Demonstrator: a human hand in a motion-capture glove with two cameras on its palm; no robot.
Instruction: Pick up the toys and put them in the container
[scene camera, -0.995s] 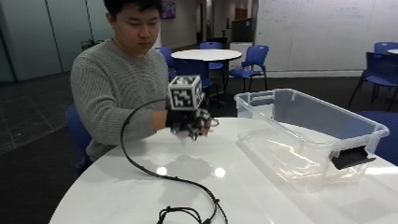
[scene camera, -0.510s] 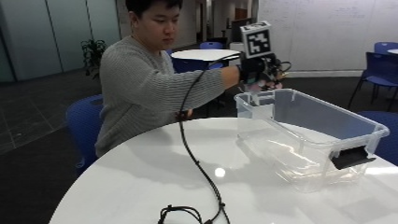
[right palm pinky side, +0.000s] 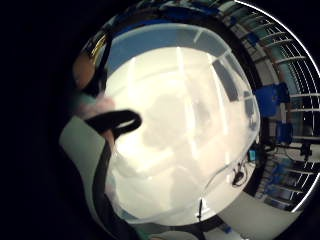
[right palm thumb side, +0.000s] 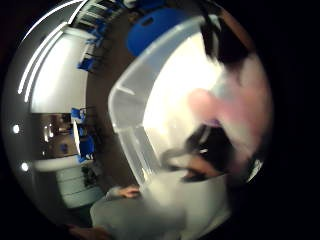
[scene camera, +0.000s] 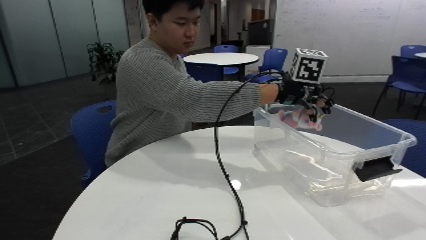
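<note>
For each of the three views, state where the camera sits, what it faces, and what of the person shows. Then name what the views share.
Outside view: beside the table, facing the seated person; gloved right hand holds a pink toy over the container.
Little finger side palm view: on the palm, looking down into the container; black straps show.
Thumb side palm view: on the palm, facing the container; the toy and a grey sleeve show.
Shared: the container.

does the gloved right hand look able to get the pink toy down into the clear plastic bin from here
Probably yes. The gloved right hand holds the pink toy at the open top of the clear plastic bin, near its corner. No lid shows on it.
</note>
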